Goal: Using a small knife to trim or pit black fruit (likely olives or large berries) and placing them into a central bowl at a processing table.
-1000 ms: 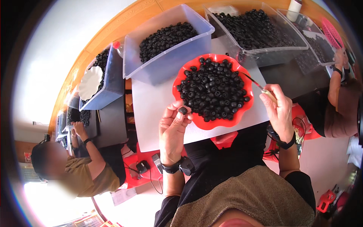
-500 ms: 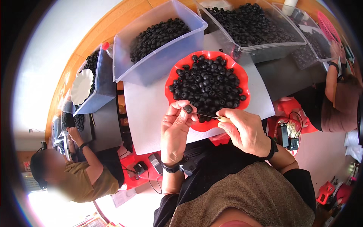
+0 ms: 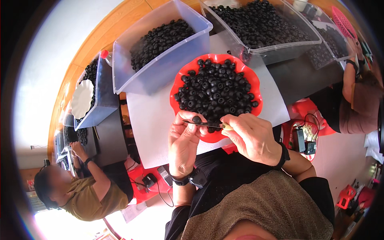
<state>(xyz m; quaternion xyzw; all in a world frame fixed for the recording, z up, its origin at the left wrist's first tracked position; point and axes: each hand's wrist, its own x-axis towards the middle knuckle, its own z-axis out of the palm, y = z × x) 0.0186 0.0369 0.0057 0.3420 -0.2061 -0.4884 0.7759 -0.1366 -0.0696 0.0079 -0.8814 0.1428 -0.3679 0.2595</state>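
My left hand [image 3: 182, 146] pinches a small black round piece [image 3: 196, 119] between thumb and fingers. In my right hand [image 3: 256, 138] is a thin knife [image 3: 212, 125], gripped by its pale handle, its narrow blade lying across the front of the piece toward my left fingertips. Whether the edge cuts into the piece, I cannot tell. Just beyond both hands stands a red scalloped bowl [image 3: 175, 86], heaped with black round pieces [image 3: 216, 88], many showing a dimple or hole. A white sheet [image 3: 146, 128] lies under the bowl.
Behind the bowl stand a bluish clear bin [image 3: 160, 76] and another clear bin [image 3: 280, 50], both holding black pieces. A further bin [image 3: 102, 92] with a white scalloped dish [image 3: 83, 99] is at left. Co-workers sit left [image 3: 90, 196] and right [image 3: 362, 100].
The knife has turned from edge-on to showing its flat side, and its tip now reaches past the black piece. My right hand has shifted slightly left. The view has shifted a little.
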